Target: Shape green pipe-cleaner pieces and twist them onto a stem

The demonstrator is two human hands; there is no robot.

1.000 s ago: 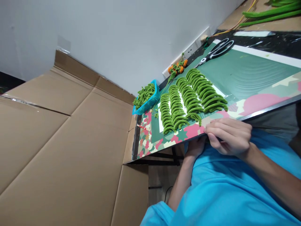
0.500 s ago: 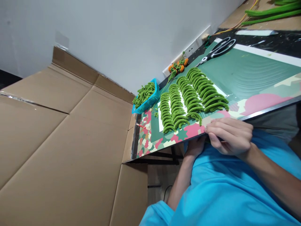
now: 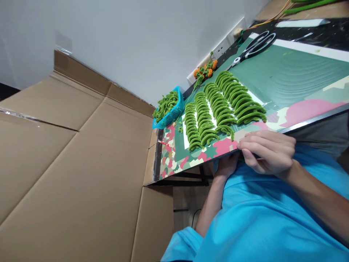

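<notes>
At the table's front edge my right hand (image 3: pixel 268 151) is closed, its fingers curled with the tips together. What they grip, if anything, is hidden; a bit of green shows below them. My left hand (image 3: pixel 228 164) is partly under the table edge, close beside the right, and its fingers are out of sight. Just beyond the hands, curved fuzzy green pipe-cleaner pieces (image 3: pixel 227 116) lie in several rows on a white sheet (image 3: pixel 186 140). The end piece nearest my right hand bends down toward the edge.
A blue basket (image 3: pixel 172 115) full of green pieces stands by the wall. Black-handled scissors (image 3: pixel 255 49) and orange pipe-cleaner flowers (image 3: pixel 206 70) lie at the back of the green mat (image 3: pixel 297 72). Long green stems (image 3: pixel 311 7) are at the far right. Cardboard (image 3: pixel 81 182) fills the left side.
The camera view has shifted a little, so the table items sit slightly higher in the picture. Both hands stay nearly in place at the edge, and the rows look the same.
</notes>
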